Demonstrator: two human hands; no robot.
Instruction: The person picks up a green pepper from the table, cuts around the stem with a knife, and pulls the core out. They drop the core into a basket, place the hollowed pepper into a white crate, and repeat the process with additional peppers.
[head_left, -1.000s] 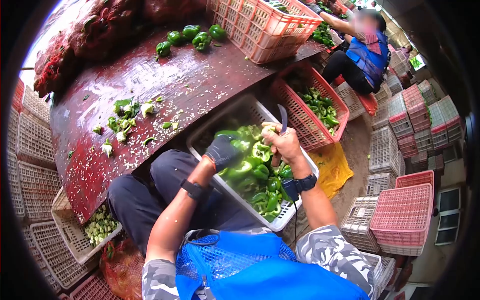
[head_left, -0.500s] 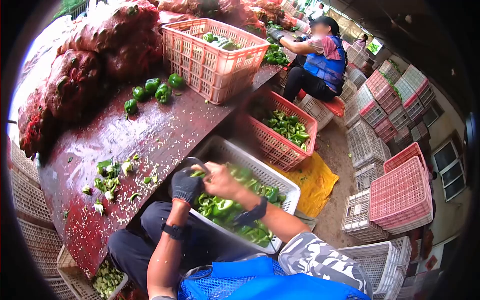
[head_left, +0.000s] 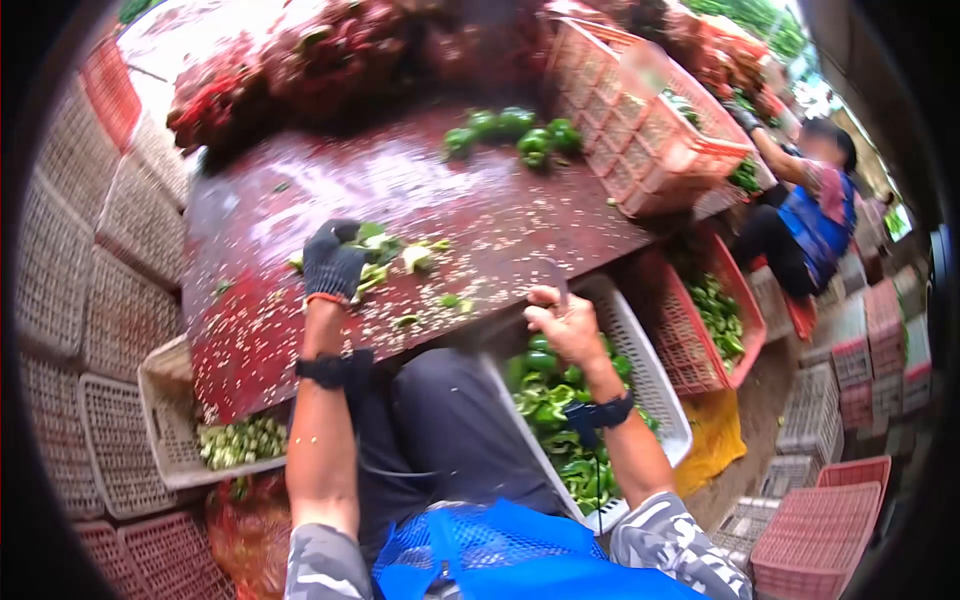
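Note:
My left hand (head_left: pixel 335 262), in a dark knitted glove, is over the red tabletop (head_left: pixel 520 220). Its fingers curl beside a small heap of green pepper scraps (head_left: pixel 375 262); what they hold, if anything, is hidden. My right hand (head_left: pixel 568 325), bare, grips a small knife (head_left: pixel 553 272) whose blade is blurred and points up towards the table. Below that hand, a white crate (head_left: pixel 655 385) holds cut green peppers (head_left: pixel 565 430). Several whole green peppers (head_left: pixel 535 147) lie at the table's far side.
A pink crate (head_left: pixel 650 130) stands on the table's right end. Beyond the white crate, a red crate (head_left: pixel 700 330) holds cut peppers. Pale pepper cores fill a crate (head_left: pixel 170 430) at left. A co-worker in a blue vest (head_left: pixel 815 220) sits at far right. Stacked crates (head_left: pixel 130 290) line the left.
My hands, together over the white crate before, are now apart. The left has moved to the scraps on the table; the right stays near the crate with the knife. The view has turned left.

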